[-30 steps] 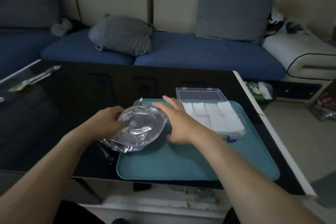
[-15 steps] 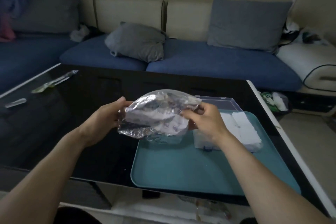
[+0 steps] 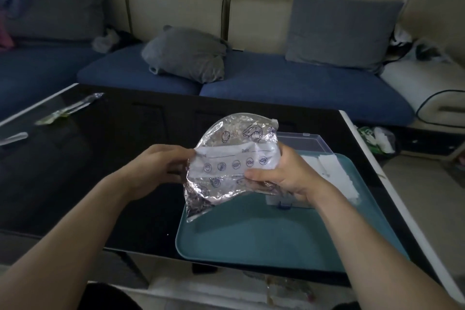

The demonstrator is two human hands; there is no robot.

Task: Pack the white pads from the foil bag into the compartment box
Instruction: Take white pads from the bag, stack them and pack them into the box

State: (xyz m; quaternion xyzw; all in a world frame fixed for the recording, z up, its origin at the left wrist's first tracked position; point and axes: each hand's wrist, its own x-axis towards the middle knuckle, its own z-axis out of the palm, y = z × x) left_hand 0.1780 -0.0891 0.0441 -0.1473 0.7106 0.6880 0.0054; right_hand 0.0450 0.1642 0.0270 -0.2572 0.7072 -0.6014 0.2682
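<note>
We grip the foil bag [image 3: 235, 161] in both hands, lifted off the table: left hand [image 3: 161, 166] fingers pinching its left edge, right hand [image 3: 284, 176] curled round its right side, thumb on front. Just behind our right fingers, the compartment box [image 3: 314, 143] with white pads [image 3: 337, 173], sitting on the teal tray [image 3: 251, 239].

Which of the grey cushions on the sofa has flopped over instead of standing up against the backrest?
The middle cushion: it lies slumped and crumpled on the blue seat. The right cushion and the left cushion stand upright against the backrest.
</note>
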